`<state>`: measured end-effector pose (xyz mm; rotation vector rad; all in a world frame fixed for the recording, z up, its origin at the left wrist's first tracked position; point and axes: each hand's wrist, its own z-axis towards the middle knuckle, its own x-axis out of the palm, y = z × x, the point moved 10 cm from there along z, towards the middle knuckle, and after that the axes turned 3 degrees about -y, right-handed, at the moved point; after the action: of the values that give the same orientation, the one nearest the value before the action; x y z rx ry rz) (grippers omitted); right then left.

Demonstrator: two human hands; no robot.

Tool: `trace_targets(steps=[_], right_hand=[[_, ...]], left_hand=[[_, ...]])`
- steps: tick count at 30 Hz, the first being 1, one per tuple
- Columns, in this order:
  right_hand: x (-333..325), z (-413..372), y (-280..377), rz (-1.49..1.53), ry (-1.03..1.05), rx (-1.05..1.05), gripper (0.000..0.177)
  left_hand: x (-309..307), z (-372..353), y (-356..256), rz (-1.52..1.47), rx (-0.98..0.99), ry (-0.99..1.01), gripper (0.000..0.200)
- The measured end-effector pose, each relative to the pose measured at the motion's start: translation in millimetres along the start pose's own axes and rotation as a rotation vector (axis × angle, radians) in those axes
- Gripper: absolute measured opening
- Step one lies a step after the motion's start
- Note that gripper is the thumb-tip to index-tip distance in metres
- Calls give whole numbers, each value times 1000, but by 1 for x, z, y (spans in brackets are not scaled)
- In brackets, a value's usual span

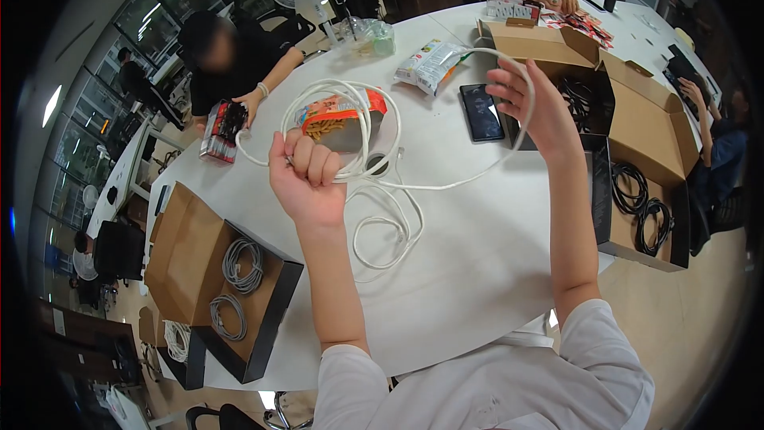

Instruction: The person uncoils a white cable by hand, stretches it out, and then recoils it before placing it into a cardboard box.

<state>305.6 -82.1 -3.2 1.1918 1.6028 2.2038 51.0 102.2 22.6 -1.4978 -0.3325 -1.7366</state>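
Observation:
A white cable (398, 131) is gathered in several loose loops, and my left hand (306, 179) is closed around their lower part. Raised at the right, my right hand (532, 103) has its fingers spread apart. One length of the cable arcs across those fingers, then runs down and back left to the coil. More of the white cable (382, 223) lies looped on the table below my left hand. Behind the coil is an opened red snack bag (342, 123) with brown sticks of food. A dark phone (482, 113) rests just left of my right wrist.
An open box of grey cable coils (242, 266) stands at left, beside white cable (177, 341). Boxes with black cables (654, 224) are at right. Another snack packet (430, 65) lies farther back. Across the white table (469, 271), a person holds a small package (223, 134); others sit around.

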Motion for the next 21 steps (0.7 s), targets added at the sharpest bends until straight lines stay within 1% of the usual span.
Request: trace_targets(steps=[2,3,6,7,8,10,11,13,14,17,18,21], right_hand=[[8,-5,-1,-187,44,10,55],[11,-6,-3,-215,73,14,57],[18,-11,-5,-612,-17,-167,54],[25,-11,0,-767,-40,-329,52],[29,-13,-1,-694,-10,-353,51],[56,-30,10,-553,52,-398,49],[67,-35,6,-490,141,-341,48],[83,-49,-16,-214,199,-139,47],[91,-55,-26,-74,224,-36,47],[109,-64,-37,148,234,144,44],[103,-61,-39,170,214,151,40],[91,-55,-46,198,170,175,32]], left_hand=[[-2,0,-3,-38,19,-17,32],[-1,-1,-6,-62,33,-15,33],[4,-4,-11,-96,71,7,34],[5,-6,-11,-80,85,18,34],[6,-6,-12,-65,99,30,34],[7,-9,-3,-28,100,-24,35],[7,-10,3,-9,98,-54,36],[5,-9,25,19,24,-92,37],[4,-11,37,33,-15,-114,37],[6,-16,77,180,-116,-143,40],[7,-17,89,233,-146,-152,42],[15,-23,98,512,-34,-223,47]])
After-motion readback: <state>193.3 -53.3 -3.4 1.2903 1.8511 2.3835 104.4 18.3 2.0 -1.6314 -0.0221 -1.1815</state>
